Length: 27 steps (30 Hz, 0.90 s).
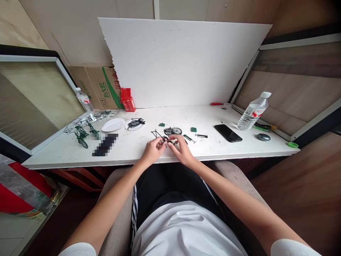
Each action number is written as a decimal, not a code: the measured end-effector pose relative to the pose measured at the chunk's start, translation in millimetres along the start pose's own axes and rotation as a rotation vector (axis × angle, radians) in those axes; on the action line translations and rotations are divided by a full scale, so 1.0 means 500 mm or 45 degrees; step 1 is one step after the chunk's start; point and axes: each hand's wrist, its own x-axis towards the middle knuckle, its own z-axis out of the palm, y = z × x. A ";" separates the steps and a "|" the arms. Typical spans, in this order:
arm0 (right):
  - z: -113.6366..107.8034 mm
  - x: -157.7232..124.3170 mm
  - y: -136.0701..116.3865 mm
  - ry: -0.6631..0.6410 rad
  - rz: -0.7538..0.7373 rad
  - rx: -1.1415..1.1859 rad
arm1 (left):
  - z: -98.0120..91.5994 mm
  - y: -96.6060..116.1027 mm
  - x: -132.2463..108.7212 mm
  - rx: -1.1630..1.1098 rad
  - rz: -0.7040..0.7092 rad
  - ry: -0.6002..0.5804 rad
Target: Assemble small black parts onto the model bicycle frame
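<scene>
My left hand (153,150) and my right hand (182,150) meet near the table's front edge, fingers pinched together on a small black model bicycle frame (155,134). Its thin bars stick out past the left fingers; the part between the fingertips is mostly hidden. Just beyond the hands lie small black spoked wheels (173,131). To the right of my right hand are thin green strips (188,138) and a narrow black piece (201,136). Small green blocks (194,129) lie a little further back.
A white plate (128,127) bears black model parts, beside another white plate (113,124). Green model bicycles (81,136) stand at left. At right are a phone (228,133), a water bottle (253,113) and a round dark object (263,137). A white board (183,64) stands behind.
</scene>
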 end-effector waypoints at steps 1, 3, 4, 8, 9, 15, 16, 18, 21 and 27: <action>-0.002 0.001 0.001 0.012 0.009 0.070 | 0.004 0.004 -0.004 0.139 0.063 -0.029; -0.005 0.003 0.003 0.037 0.018 0.159 | 0.011 0.012 -0.011 0.377 0.169 -0.031; -0.006 0.003 0.003 0.052 0.019 0.180 | 0.014 0.016 -0.013 0.467 0.204 -0.019; -0.004 0.001 0.006 0.101 0.019 0.182 | 0.019 0.034 -0.014 0.649 0.220 -0.012; -0.003 0.001 0.007 0.096 0.026 0.186 | 0.019 0.040 -0.014 0.660 0.202 -0.020; -0.003 0.003 0.018 0.058 0.190 0.267 | 0.009 0.064 -0.009 0.351 0.069 -0.061; -0.004 0.005 0.021 0.056 0.224 0.275 | 0.004 0.068 -0.007 0.266 0.047 -0.061; -0.005 0.008 0.026 0.058 0.284 0.294 | -0.009 0.078 0.001 0.151 0.001 -0.077; -0.005 0.013 0.033 0.069 0.337 0.329 | -0.044 0.112 0.016 0.164 -0.022 -0.058; -0.004 0.014 0.042 0.106 0.408 0.340 | -0.171 0.263 -0.022 0.059 0.241 0.385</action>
